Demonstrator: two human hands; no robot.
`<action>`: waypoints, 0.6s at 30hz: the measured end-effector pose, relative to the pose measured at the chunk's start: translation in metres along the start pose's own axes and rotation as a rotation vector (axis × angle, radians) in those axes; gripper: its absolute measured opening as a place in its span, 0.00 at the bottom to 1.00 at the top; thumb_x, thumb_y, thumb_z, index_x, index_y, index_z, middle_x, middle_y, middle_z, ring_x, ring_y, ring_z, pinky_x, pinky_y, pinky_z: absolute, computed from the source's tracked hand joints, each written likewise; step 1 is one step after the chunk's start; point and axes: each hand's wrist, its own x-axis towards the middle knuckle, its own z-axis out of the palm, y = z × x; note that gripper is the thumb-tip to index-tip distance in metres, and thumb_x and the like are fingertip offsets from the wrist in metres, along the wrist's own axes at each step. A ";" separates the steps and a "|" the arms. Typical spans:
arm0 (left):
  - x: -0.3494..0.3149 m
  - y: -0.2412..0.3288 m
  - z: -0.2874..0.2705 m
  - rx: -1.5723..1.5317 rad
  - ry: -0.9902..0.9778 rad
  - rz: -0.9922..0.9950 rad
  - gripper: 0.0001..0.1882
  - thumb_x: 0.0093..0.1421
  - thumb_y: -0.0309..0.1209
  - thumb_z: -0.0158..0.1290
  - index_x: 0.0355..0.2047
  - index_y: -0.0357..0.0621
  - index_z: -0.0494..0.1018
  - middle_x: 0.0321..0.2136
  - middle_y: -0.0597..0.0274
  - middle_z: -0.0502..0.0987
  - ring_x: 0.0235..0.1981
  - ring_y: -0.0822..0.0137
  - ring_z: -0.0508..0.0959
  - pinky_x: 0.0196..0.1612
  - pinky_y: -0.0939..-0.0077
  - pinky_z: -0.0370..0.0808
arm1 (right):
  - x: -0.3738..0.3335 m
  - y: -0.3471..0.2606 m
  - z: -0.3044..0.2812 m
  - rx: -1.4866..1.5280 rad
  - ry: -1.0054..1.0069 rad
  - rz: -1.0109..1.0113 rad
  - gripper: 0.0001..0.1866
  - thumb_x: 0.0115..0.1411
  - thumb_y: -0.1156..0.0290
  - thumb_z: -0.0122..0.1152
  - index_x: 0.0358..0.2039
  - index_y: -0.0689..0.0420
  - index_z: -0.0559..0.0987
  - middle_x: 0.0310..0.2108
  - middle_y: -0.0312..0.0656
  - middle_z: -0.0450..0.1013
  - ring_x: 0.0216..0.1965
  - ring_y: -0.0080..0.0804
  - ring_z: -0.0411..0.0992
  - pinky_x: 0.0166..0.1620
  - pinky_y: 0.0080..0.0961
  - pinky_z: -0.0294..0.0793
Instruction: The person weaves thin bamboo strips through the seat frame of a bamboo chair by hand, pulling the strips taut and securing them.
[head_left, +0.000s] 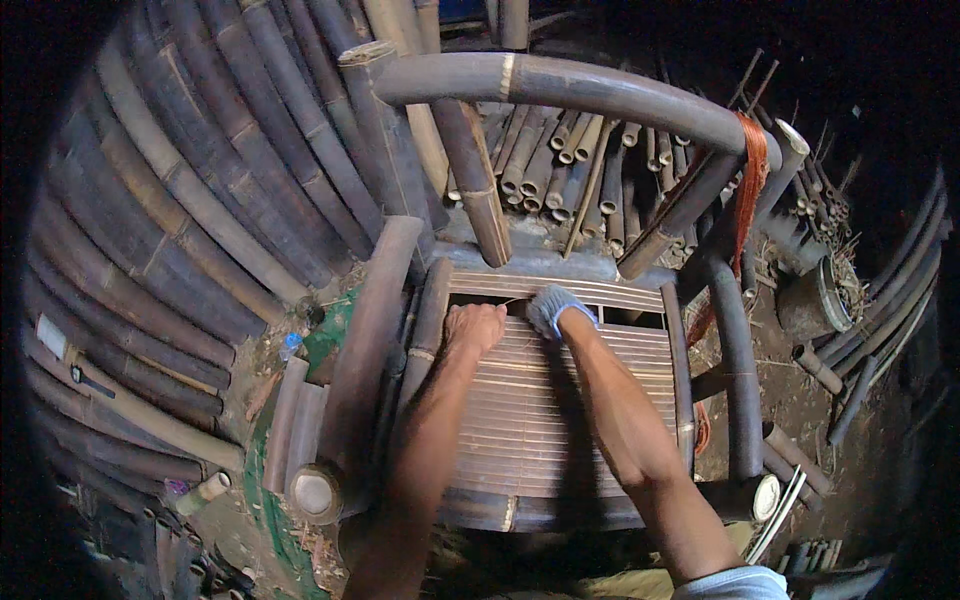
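Observation:
A dark bamboo chair [445, 78] stands before me, its seat made of thin bamboo slats [560, 400]. Towards the back of the seat, a dark gap [630, 317] separates the main slats from a narrow band of slats [600, 290]. My left hand [475, 326], bare, is closed at the left end of this gap, its fingers curled over the edge of the slats. Beside it, my right hand [553, 310] wears a grey glove with a blue cuff. Its fingers bend down at the gap, and their tips are hidden. A thin strip shows between the hands.
Bamboo poles [200, 200] lean in rows on the left. Cut bamboo tubes [560, 165] are stacked behind the chair. Orange cord [752, 180] hangs from the chair's right back corner. A bucket [815, 300] of scraps stands at the right; green netting [270, 490] lies left.

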 end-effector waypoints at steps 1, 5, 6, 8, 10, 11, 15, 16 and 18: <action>0.011 0.015 0.000 -0.013 -0.046 0.024 0.25 0.66 0.46 0.36 0.43 0.47 0.79 0.45 0.52 0.79 0.49 0.51 0.77 0.55 0.53 0.68 | 0.011 0.025 0.026 0.479 -0.040 -0.042 0.11 0.53 0.63 0.58 0.26 0.56 0.81 0.26 0.50 0.77 0.28 0.46 0.77 0.33 0.40 0.78; 0.050 -0.020 0.013 -0.090 -0.230 0.162 0.23 0.59 0.42 0.42 0.49 0.44 0.76 0.53 0.46 0.73 0.55 0.48 0.73 0.59 0.55 0.67 | 0.022 0.012 0.041 0.855 0.109 -0.370 0.12 0.49 0.66 0.61 0.16 0.59 0.73 0.16 0.44 0.71 0.18 0.36 0.70 0.24 0.34 0.72; 0.048 -0.067 0.023 -0.086 -0.257 0.136 0.23 0.59 0.41 0.42 0.49 0.44 0.76 0.53 0.45 0.73 0.55 0.48 0.73 0.59 0.57 0.68 | 0.026 -0.032 0.015 0.558 0.207 -0.495 0.13 0.47 0.66 0.61 0.14 0.60 0.71 0.15 0.44 0.69 0.17 0.33 0.68 0.22 0.33 0.69; 0.073 -0.036 0.024 -0.020 -0.412 0.372 0.25 0.58 0.41 0.43 0.50 0.41 0.75 0.53 0.43 0.72 0.54 0.47 0.73 0.58 0.58 0.68 | 0.019 -0.009 0.017 0.550 0.136 -0.301 0.14 0.38 0.63 0.67 0.15 0.59 0.72 0.15 0.46 0.69 0.16 0.38 0.65 0.22 0.33 0.67; 0.097 -0.035 0.030 -0.132 -0.505 0.246 0.26 0.55 0.41 0.46 0.48 0.37 0.75 0.53 0.40 0.73 0.53 0.46 0.74 0.57 0.61 0.69 | 0.015 0.002 0.014 0.417 0.172 -0.413 0.15 0.34 0.63 0.69 0.14 0.58 0.73 0.14 0.47 0.68 0.16 0.41 0.64 0.22 0.33 0.67; 0.101 -0.032 0.030 -0.054 -0.503 0.290 0.26 0.54 0.42 0.47 0.47 0.36 0.75 0.52 0.40 0.73 0.52 0.46 0.74 0.55 0.61 0.69 | 0.015 0.006 0.013 0.388 0.186 -0.472 0.15 0.34 0.62 0.69 0.14 0.58 0.72 0.14 0.47 0.68 0.16 0.42 0.64 0.22 0.33 0.67; 0.099 0.021 0.028 -0.053 -0.337 0.349 0.19 0.54 0.38 0.49 0.39 0.37 0.78 0.43 0.44 0.78 0.44 0.48 0.78 0.48 0.62 0.73 | 0.004 0.040 0.035 0.690 0.090 -0.327 0.14 0.36 0.62 0.67 0.15 0.58 0.73 0.14 0.47 0.69 0.16 0.43 0.66 0.23 0.35 0.68; 0.083 0.020 0.025 -0.125 -0.254 0.285 0.16 0.54 0.36 0.49 0.36 0.37 0.79 0.39 0.46 0.80 0.40 0.50 0.80 0.45 0.62 0.74 | -0.001 0.031 0.028 0.753 0.045 -0.231 0.12 0.40 0.63 0.65 0.17 0.57 0.75 0.15 0.47 0.70 0.16 0.43 0.68 0.23 0.36 0.70; 0.056 -0.030 0.011 -0.128 -0.069 0.176 0.13 0.53 0.33 0.53 0.31 0.37 0.80 0.32 0.49 0.82 0.34 0.55 0.82 0.40 0.65 0.75 | -0.011 -0.018 -0.011 0.939 -0.033 -0.010 0.08 0.49 0.65 0.60 0.22 0.56 0.78 0.16 0.44 0.70 0.16 0.39 0.70 0.22 0.39 0.72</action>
